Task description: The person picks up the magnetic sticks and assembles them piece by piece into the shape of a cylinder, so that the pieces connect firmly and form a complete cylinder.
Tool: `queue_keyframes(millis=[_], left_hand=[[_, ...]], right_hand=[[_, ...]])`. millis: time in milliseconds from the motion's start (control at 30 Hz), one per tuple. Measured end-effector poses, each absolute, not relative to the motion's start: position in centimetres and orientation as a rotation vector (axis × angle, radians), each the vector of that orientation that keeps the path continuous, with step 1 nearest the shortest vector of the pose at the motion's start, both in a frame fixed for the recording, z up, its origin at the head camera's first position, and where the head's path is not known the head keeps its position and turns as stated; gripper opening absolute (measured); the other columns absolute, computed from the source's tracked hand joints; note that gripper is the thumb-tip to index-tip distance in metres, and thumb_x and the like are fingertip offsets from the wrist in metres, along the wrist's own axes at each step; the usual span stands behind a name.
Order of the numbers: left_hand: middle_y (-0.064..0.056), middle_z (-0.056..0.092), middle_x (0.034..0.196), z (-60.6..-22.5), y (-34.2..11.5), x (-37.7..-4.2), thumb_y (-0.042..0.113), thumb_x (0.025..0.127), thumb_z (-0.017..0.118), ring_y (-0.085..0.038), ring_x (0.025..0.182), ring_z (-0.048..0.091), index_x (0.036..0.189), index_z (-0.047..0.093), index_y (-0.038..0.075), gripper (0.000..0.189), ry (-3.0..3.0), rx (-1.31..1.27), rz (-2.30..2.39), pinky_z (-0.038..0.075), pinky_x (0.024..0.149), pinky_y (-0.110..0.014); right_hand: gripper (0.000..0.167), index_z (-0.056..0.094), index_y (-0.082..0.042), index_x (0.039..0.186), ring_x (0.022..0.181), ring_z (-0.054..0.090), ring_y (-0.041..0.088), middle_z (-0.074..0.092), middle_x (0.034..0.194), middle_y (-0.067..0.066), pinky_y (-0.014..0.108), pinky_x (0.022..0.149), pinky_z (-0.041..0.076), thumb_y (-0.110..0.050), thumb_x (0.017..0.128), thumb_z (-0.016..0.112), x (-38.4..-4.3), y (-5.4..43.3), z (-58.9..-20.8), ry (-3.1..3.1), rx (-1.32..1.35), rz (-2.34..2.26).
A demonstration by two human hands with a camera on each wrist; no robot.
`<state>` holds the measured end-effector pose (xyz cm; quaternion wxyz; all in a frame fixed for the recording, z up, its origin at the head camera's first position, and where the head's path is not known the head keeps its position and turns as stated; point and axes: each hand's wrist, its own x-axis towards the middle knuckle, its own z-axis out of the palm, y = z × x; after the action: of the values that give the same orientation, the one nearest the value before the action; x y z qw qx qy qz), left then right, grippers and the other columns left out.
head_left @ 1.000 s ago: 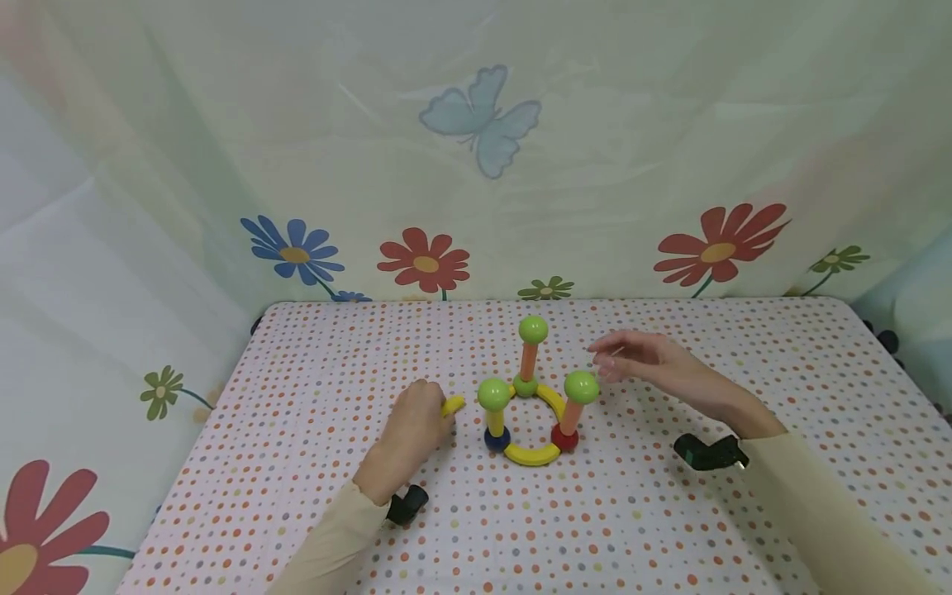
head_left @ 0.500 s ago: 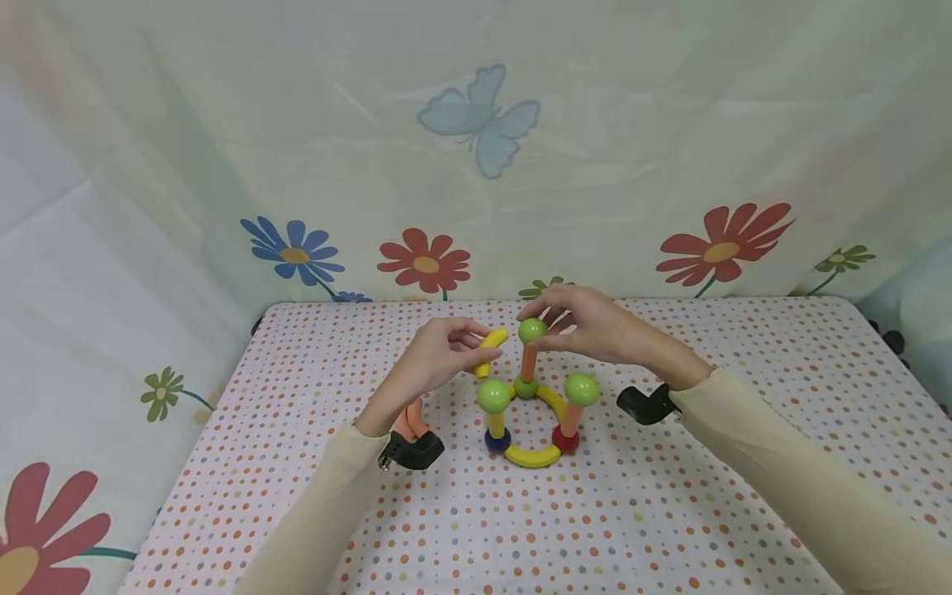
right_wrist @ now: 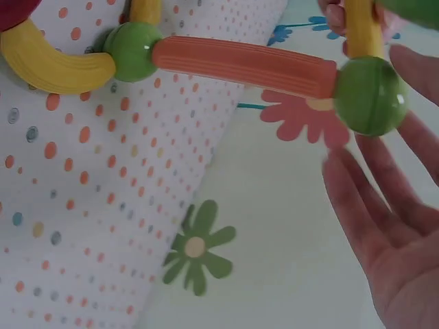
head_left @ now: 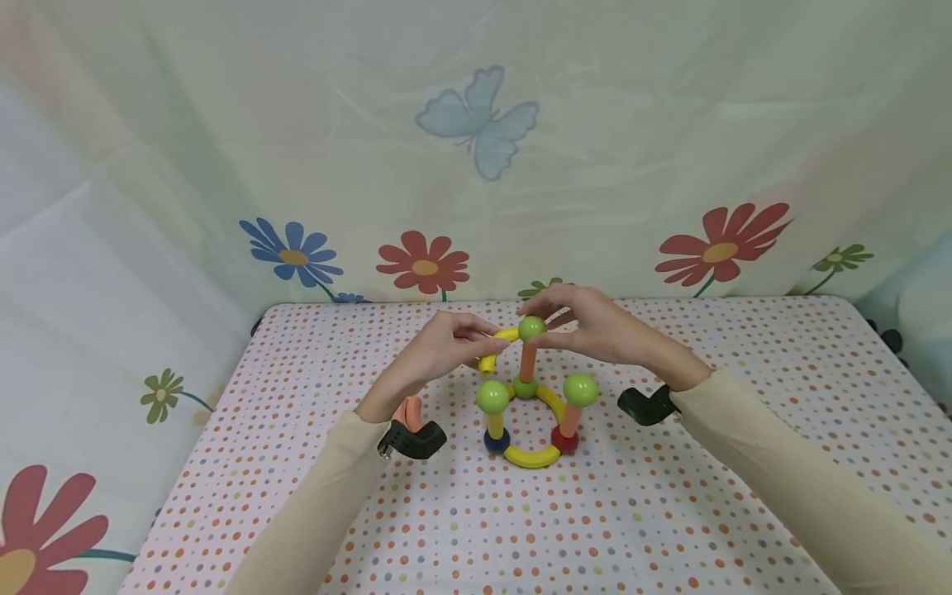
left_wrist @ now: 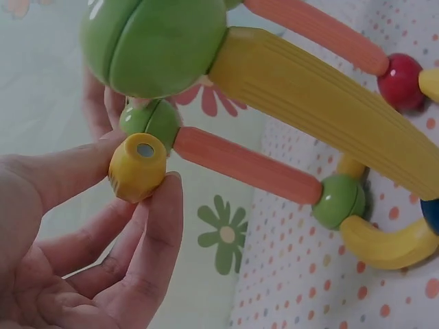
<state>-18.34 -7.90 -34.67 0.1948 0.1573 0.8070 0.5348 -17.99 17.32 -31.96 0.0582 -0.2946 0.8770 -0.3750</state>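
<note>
Between thumb and fingertips, my left hand (head_left: 442, 347) pinches a curved yellow magnetic stick (left_wrist: 137, 168). Its far end meets the green ball (head_left: 531, 328) on top of the back coral stick (head_left: 528, 362). Around that ball curve the thumb and fingers of my right hand (head_left: 591, 324); the right wrist view shows the ball (right_wrist: 370, 96) beside them. A second green ball (head_left: 493, 397) tops a yellow upright stick (head_left: 495, 426) at front left. At front right another green ball (head_left: 581, 389) caps a coral upright stick (head_left: 570, 420).
The uprights stand on blue (head_left: 497, 440), red (head_left: 565, 440) and green (head_left: 525, 387) balls, joined in a ring by curved yellow sticks (head_left: 531, 457). Loose coral curved pieces (head_left: 409, 411) lie by the left wrist on the dotted tabletop (head_left: 521, 537). A flowered curtain (head_left: 595, 165) hangs behind.
My left hand has lifted the curved yellow stick from the table to the back green ball, turning it until the end meets it. My right hand has moved left to that ball.
</note>
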Motion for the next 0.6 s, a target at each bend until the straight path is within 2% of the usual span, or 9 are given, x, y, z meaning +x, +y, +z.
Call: queue_keyframes(millis=[133,267,333,467,600], left_hand=[[-0.012,0.074,0.112,-34.8,-8.1,-18.6,0.020,0.104,0.069,-0.020,0.089,0.072,0.126,0.071,-0.001,0.031,2.151,0.443,1.567,0.060,0.090,-0.038],[-0.013,0.073,0.115,-34.8,-8.4,-18.7,0.017,0.106,0.065,-0.021,0.094,0.072,0.129,0.069,-0.003,0.031,2.086,0.440,1.597,0.060,0.090,-0.036],[-0.014,0.074,0.117,-34.8,-8.6,-18.6,0.016,0.106,0.063,-0.021,0.097,0.072,0.130,0.068,-0.004,0.032,2.070,0.433,1.604,0.059,0.091,-0.037],[-0.016,0.073,0.122,-34.7,-8.6,-18.5,0.014,0.106,0.061,-0.021,0.103,0.071,0.133,0.066,-0.005,0.034,2.038,0.423,1.617,0.058,0.093,-0.038],[-0.017,0.073,0.122,-34.7,-8.7,-18.5,0.013,0.106,0.061,-0.021,0.103,0.072,0.134,0.065,-0.006,0.035,2.018,0.424,1.615,0.058,0.095,-0.039]], right_hand=[[0.034,0.069,-0.002,0.125,0.116,0.059,0.030,0.061,0.122,0.012,0.053,0.103,0.048,-0.008,0.093,0.080,-16.6,16.9,-30.5,2.795,-1.012,-1.109],[0.028,0.073,-0.006,0.117,0.104,0.059,0.024,0.061,0.114,0.006,0.043,0.089,0.054,-0.010,0.091,0.083,-14.0,14.9,-29.4,2.840,-1.258,-0.970],[0.027,0.074,-0.007,0.114,0.102,0.060,0.022,0.062,0.116,0.006,0.039,0.085,0.055,-0.012,0.090,0.084,-12.8,13.7,-29.5,2.802,-1.359,-0.838],[0.029,0.073,-0.004,0.115,0.107,0.064,0.022,0.061,0.131,0.013,0.035,0.088,0.059,-0.008,0.089,0.085,-11.7,12.3,-30.3,2.718,-1.397,-0.673],[0.033,0.072,0.000,0.116,0.110,0.068,0.025,0.062,0.132,0.017,0.036,0.091,0.059,-0.002,0.086,0.085,-11.9,11.8,-30.8,2.731,-1.339,-0.663]])
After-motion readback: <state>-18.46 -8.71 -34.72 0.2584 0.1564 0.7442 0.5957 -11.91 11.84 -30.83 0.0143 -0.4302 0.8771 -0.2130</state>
